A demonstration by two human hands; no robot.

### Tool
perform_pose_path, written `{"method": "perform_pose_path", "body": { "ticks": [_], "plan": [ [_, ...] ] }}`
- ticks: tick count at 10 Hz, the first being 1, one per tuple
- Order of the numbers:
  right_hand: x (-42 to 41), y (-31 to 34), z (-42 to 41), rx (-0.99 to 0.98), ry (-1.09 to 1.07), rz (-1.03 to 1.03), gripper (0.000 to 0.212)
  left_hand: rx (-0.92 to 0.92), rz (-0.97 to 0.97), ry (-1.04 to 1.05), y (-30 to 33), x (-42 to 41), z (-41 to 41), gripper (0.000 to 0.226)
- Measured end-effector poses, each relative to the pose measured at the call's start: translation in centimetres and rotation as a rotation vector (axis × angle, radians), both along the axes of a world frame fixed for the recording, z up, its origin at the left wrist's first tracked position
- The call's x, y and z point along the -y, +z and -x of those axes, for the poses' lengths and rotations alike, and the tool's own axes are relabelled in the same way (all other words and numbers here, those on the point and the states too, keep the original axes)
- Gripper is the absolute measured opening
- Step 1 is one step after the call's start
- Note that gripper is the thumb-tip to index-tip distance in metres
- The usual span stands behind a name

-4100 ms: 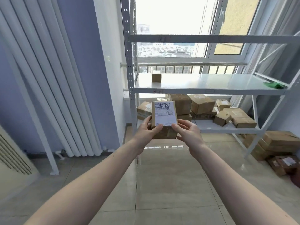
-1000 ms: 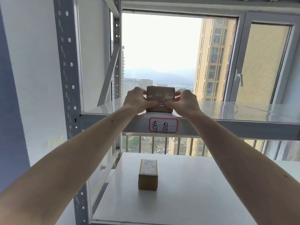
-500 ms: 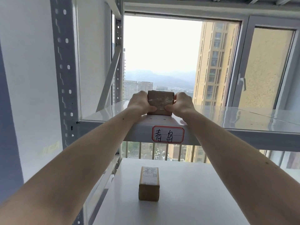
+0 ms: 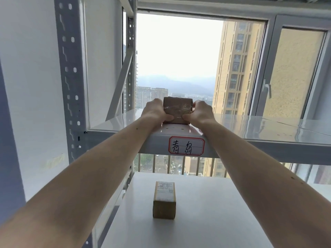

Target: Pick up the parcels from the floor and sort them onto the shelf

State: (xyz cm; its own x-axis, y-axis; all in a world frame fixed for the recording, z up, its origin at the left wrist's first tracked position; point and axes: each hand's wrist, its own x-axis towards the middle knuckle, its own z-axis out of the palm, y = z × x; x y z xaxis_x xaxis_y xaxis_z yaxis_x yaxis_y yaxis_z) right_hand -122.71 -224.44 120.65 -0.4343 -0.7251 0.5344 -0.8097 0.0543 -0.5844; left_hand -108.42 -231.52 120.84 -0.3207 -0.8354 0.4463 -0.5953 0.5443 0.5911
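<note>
Parcel (image 4: 177,110) sides hidden behind hands; left hand (image 4: 155,111) and right hand (image 4: 201,113) both clamp it, arms outstretched, on upper shelf (image 4: 250,126).

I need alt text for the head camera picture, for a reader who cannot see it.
Two bare hands, left and right, hold a taped brown parcel on the upper shelf, above a handwritten label. A second parcel stands alone on the shelf below, before a window.
</note>
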Motion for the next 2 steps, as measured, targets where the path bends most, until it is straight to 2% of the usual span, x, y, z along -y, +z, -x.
{"method": "perform_pose_path", "body": {
  "ticks": [2],
  "plan": [
    [-1.83,0.17,-0.41,0.026,-0.013,-0.022,0.045,0.003,-0.027,0.026,0.35,-1.82,-0.79,0.054]
  ]
}}
